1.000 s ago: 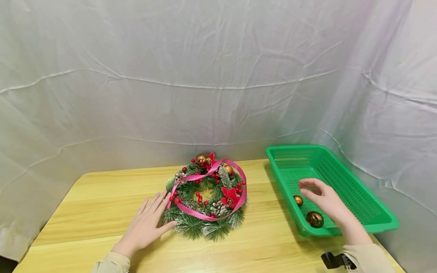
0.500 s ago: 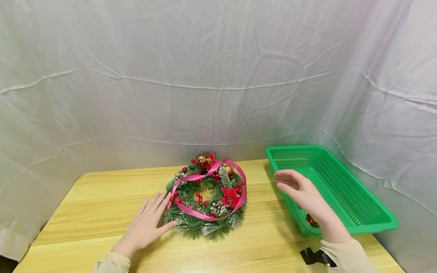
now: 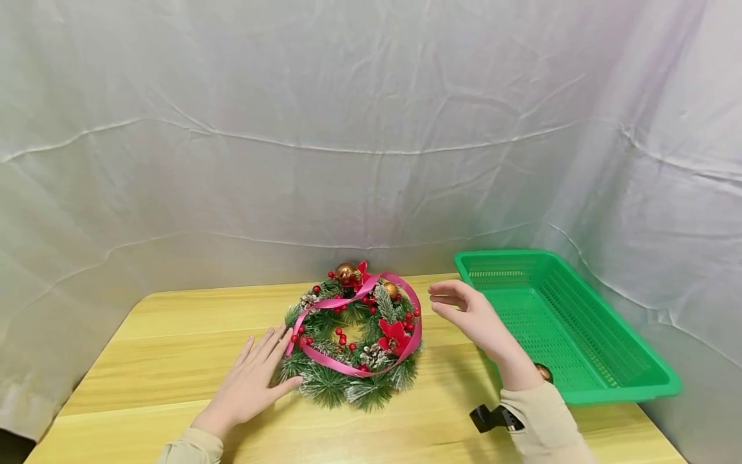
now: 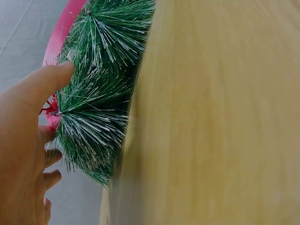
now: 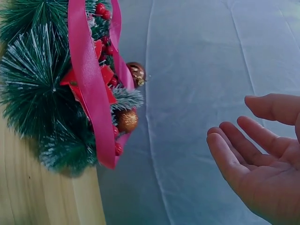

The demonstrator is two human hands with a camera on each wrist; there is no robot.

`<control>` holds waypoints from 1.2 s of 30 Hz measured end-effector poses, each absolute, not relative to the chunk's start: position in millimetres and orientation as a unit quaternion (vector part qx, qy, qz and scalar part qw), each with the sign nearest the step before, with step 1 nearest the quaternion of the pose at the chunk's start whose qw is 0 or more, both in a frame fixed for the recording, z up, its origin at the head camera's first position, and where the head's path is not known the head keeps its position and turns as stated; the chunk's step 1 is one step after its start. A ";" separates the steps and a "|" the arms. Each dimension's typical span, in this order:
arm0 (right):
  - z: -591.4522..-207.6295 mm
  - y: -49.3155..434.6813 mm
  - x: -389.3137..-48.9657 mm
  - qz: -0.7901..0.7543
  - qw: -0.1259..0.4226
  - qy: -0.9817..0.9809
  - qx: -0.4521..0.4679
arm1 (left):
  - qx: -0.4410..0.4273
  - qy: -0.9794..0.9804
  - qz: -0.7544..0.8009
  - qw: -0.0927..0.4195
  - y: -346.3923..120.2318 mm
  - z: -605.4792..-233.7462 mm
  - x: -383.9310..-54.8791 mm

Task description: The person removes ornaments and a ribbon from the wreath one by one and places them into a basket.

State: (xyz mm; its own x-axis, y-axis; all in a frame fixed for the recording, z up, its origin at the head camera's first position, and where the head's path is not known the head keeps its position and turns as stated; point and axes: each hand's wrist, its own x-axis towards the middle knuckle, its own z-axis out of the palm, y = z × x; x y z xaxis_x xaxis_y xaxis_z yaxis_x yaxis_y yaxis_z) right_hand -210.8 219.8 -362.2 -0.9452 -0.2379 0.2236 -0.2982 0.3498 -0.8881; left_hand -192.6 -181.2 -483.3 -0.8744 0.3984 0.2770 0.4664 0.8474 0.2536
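Note:
A green Christmas wreath (image 3: 324,385) with frosted needles, red berries, red flowers, pine cones and gold baubles lies on the wooden table. Loosely looped over its top is a pink ribbon (image 3: 333,364). My left hand (image 3: 249,380) rests at the wreath's left edge, fingers straight and thumb spread; in the left wrist view the thumb overlaps the needles. Between wreath and basket, my right hand (image 3: 475,319) hovers with relaxed, slightly bent fingers. The right wrist view shows nothing in that hand (image 5: 262,154), which is apart from the wreath.
A green plastic basket (image 3: 614,393) stands on the right side of the table (image 3: 174,348). One brown-gold bauble (image 3: 543,372) shows inside it, partly hidden by my right wrist. A pale grey cloth (image 3: 371,129) hangs behind the table and along its right side.
My right hand has moved left from over the basket, across its near-left rim, toward the wreath. The left hand has stayed at the wreath's edge.

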 end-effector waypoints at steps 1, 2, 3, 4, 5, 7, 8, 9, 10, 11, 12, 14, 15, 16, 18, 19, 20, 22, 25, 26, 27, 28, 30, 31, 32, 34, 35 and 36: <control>-363.6 218.0 -214.0 0.548 0.027 -0.821 0.161 | -0.226 -0.955 -0.158 0.109 -181.2 -483.2 -192.5; -365.0 216.0 -217.0 0.548 0.027 -0.820 0.159 | -0.226 -0.955 -0.158 0.109 -181.1 -483.2 -192.5; -367.0 214.2 -220.2 0.548 0.027 -0.821 0.157 | -0.226 -0.955 -0.159 0.111 -180.8 -483.0 -192.3; -369.2 212.5 -223.0 0.547 0.025 -0.822 0.156 | -0.226 -0.954 -0.159 0.113 -180.4 -482.8 -192.0; -371.6 210.6 -225.9 0.549 0.022 -0.821 0.155 | -0.227 -0.954 -0.158 0.115 -179.9 -482.7 -191.8; -376.7 207.0 -231.8 0.549 0.013 -0.822 0.151 | -0.228 -0.954 -0.156 0.119 -178.8 -482.5 -191.6; -378.8 205.0 -234.6 0.551 0.010 -0.821 0.149 | -0.229 -0.953 -0.157 0.120 -178.2 -482.4 -191.8; -381.0 203.3 -237.6 0.553 0.006 -0.820 0.146 | -0.231 -0.952 -0.157 0.123 -177.5 -482.2 -191.8; -383.3 201.5 -240.8 0.556 0.004 -0.819 0.144 | -0.231 -0.952 -0.157 0.124 -177.0 -482.1 -191.8; -385.1 199.7 -244.2 0.560 0.002 -0.817 0.141 | -0.232 -0.952 -0.157 0.126 -176.7 -482.1 -191.8; -387.0 198.0 -247.7 0.561 0.002 -0.816 0.137 | -0.233 -0.951 -0.159 0.128 -176.4 -482.0 -191.9; -390.7 194.9 -255.4 0.566 0.005 -0.813 0.134 | -0.231 -0.951 -0.161 0.127 -176.3 -481.8 -192.1; -392.6 193.4 -259.5 0.569 0.005 -0.812 0.133 | -0.229 -0.952 -0.161 0.127 -176.4 -481.8 -192.3; -394.4 191.8 -263.5 0.570 0.006 -0.811 0.130 | -0.228 -0.952 -0.159 0.125 -176.6 -481.9 -192.6; -397.8 188.8 -271.4 0.574 0.003 -0.809 0.129 | -0.225 -0.954 -0.157 0.122 -176.8 -481.8 -193.2; -399.5 187.4 -275.3 0.578 0.001 -0.806 0.128 | -0.224 -0.955 -0.155 0.121 -177.0 -481.9 -193.4; -400.9 185.7 -278.9 0.582 0.001 -0.804 0.123 | -0.224 -0.955 -0.155 0.121 -177.0 -481.8 -193.6; -404.9 182.9 -285.9 0.585 0.002 -0.803 0.116 | -0.226 -0.953 -0.154 0.126 -177.1 -482.3 -193.7; -412.1 179.4 -295.2 0.591 0.004 -0.800 0.104 | -0.228 -0.952 -0.157 0.131 -177.0 -483.5 -193.4; -414.5 178.3 -298.3 0.592 0.005 -0.800 0.099 | -0.228 -0.952 -0.157 0.132 -176.9 -483.8 -193.3; -417.1 177.3 -301.4 0.592 0.005 -0.800 0.096 | -0.228 -0.952 -0.157 0.134 -177.0 -484.0 -193.3; -419.1 176.4 -303.8 0.592 0.005 -0.800 0.096 | -0.228 -0.952 -0.157 0.133 -177.0 -484.2 -193.4; -422.8 174.5 -307.9 0.594 0.005 -0.798 0.097 | -0.228 -0.951 -0.157 0.136 -177.1 -484.7 -193.8; -424.5 173.5 -309.5 0.593 0.006 -0.799 0.099 | -0.229 -0.951 -0.156 0.138 -177.2 -485.0 -193.9; -425.9 172.6 -310.8 0.592 0.007 -0.799 0.102 | -0.230 -0.951 -0.155 0.138 -177.1 -485.1 -193.9; -428.2 170.8 -312.2 0.584 0.005 -0.804 0.111 | -0.232 -0.950 -0.154 0.143 -177.1 -485.5 -194.1; -429.3 169.8 -312.7 0.579 0.006 -0.808 0.112 | -0.234 -0.949 -0.154 0.145 -177.0 -485.5 -194.1; -430.4 169.0 -313.0 0.570 0.007 -0.814 0.113 | -0.234 -0.949 -0.153 0.145 -176.9 -485.5 -194.2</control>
State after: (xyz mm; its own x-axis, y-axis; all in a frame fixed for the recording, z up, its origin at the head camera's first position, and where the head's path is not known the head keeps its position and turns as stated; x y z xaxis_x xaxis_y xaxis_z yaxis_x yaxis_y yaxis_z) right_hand -313.0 169.0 -430.4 -0.9744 -0.1761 0.1398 -0.1917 0.3256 -0.9259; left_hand -194.2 -176.9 -485.5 -0.8483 0.4002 0.3466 0.4889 0.8434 0.2228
